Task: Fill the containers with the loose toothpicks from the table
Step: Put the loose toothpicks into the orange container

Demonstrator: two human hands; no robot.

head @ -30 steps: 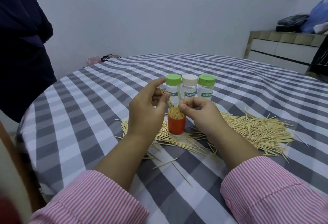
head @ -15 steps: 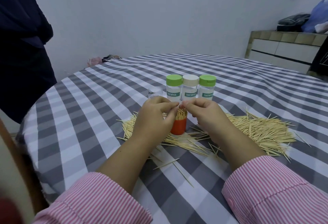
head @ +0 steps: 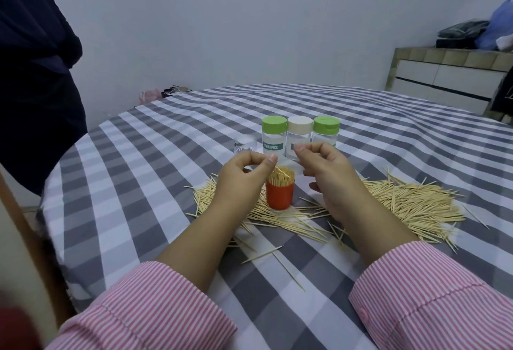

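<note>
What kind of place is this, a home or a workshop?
Most likely a room in a home. A round table with a grey checked cloth, a low cabinet against the plain wall with bags piled on top, and dark clothing hanging nearby suggest it.

dim, even indoor light | soft shadows | wide-angle bending at edges | bottom-left corner blurred

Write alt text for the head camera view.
Two hands, left hand and right hand, hover over an orange container packed with toothpicks on a grey checked tablecloth. Loose toothpicks lie around it; three lidded jars stand behind.
</note>
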